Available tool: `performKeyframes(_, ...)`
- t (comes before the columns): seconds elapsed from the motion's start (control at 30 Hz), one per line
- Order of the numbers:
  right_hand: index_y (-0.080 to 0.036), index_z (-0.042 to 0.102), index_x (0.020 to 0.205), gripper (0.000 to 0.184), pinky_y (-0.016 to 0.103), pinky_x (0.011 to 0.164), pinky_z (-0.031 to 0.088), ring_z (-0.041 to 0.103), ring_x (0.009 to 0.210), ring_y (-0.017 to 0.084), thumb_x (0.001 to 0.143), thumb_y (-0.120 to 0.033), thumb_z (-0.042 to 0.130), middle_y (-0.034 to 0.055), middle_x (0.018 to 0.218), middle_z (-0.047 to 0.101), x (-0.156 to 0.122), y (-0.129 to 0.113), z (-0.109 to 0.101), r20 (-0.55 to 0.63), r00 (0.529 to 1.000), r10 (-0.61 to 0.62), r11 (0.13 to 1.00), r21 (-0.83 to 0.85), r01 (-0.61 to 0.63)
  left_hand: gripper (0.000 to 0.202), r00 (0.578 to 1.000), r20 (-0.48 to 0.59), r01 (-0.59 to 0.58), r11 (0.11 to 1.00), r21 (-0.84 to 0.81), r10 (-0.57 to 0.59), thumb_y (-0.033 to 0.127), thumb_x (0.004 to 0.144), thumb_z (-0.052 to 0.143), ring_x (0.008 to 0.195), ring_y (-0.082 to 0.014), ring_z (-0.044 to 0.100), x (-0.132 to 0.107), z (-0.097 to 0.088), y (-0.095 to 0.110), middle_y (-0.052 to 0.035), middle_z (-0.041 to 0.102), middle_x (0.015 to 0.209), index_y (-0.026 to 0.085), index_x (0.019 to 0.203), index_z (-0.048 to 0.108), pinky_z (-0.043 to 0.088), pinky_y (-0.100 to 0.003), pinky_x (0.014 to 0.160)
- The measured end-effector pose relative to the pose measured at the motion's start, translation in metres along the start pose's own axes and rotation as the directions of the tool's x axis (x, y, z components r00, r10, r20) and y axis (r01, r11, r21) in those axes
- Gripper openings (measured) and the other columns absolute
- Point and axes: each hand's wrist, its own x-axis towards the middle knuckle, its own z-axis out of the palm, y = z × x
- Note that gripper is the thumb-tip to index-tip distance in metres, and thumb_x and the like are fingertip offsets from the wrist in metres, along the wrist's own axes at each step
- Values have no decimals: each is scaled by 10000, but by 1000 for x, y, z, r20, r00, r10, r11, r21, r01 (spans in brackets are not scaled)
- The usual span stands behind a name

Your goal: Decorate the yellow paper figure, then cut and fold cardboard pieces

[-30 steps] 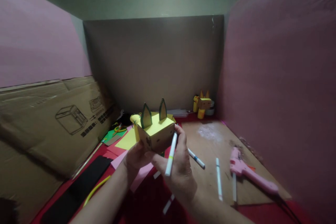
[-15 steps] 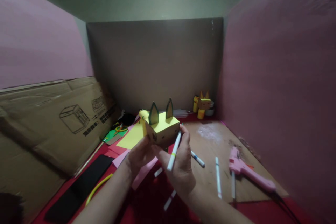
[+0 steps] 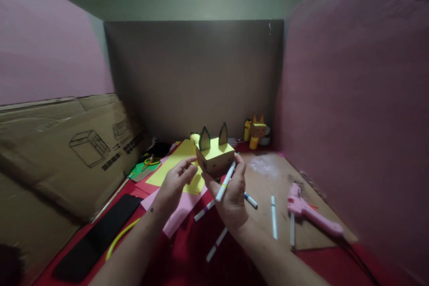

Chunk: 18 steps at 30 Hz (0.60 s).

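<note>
Two pink walls flank your work area, with a printed cardboard sheet leaning along the left side. The bench in front of you carries a red covering; on its right side lies a brown board. A flat black slab rests at the left, and yellow paper overlaps pink paper ahead of your left hand. On the board, the pink glue gun lies on its side. Your left hand is loosely open, fingers bent, fingertips at the left edge of the cardboard box; contact there cannot be confirmed. Your right hand grips that box at its lower right, in mid-view above the bench, its yellow top and two dark-edged pointed ears uppermost. A smaller-looking eared figure stands near the back wall. Your right hand also retains a white marker, slanted across the palm. A blue-banded marker lies just beside that hand, and a pale marker lies left of the glue gun.
</note>
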Motion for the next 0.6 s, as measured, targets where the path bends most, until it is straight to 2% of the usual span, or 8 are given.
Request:
performKeyframes(0.13,-205,372,1280,750,476,974,452,580,1110,279,652,-276,775,133,1225,571,-1,5,-2,9,1000,-17,999,-31,18,599,999,3,-46,987,153,46,407,650,786,652,-112,423,-13,10,25,43,470,759,163,1158,583,359,-235,595)
performKeyframes(0.23,-190,366,1285,773,478,964,458,579,1106,282,641,-286,783,150,1226,566,-1,8,-3,17,999,-31,999,-36,31,578,996,35,-92,956,280,86,468,707,715,655,-121,411,-16,16,35,44,431,739,152,1162,551,366,-239,590)
performKeyframes(0.37,-189,365,1294,826,480,969,455,569,1124,290,609,-330,805,154,1233,554,-2,8,-3,5,999,-54,997,-58,55,544,996,37,-92,941,326,84,501,727,683,661,-127,417,-13,16,38,40,438,737,152,1121,545,367,-244,589)
performKeyframes(0.5,-198,352,1310,825,489,993,443,556,1152,296,634,-367,793,161,1258,545,-5,10,0,23,999,-50,997,-57,51,547,996,56,-90,932,352,75,502,698,711,649,-127,413,-10,17,41,46,434,737,155,1084,538,356,-253,581)
performKeyframes(0.6,-196,331,1328,821,497,998,444,554,1151,294,664,-360,783,166,1266,539,-7,11,2,26,995,-97,992,-82,99,479,994,74,-100,925,367,78,464,716,706,660,-132,423,-10,16,46,46,440,736,164,1054,551,354,-259,593)
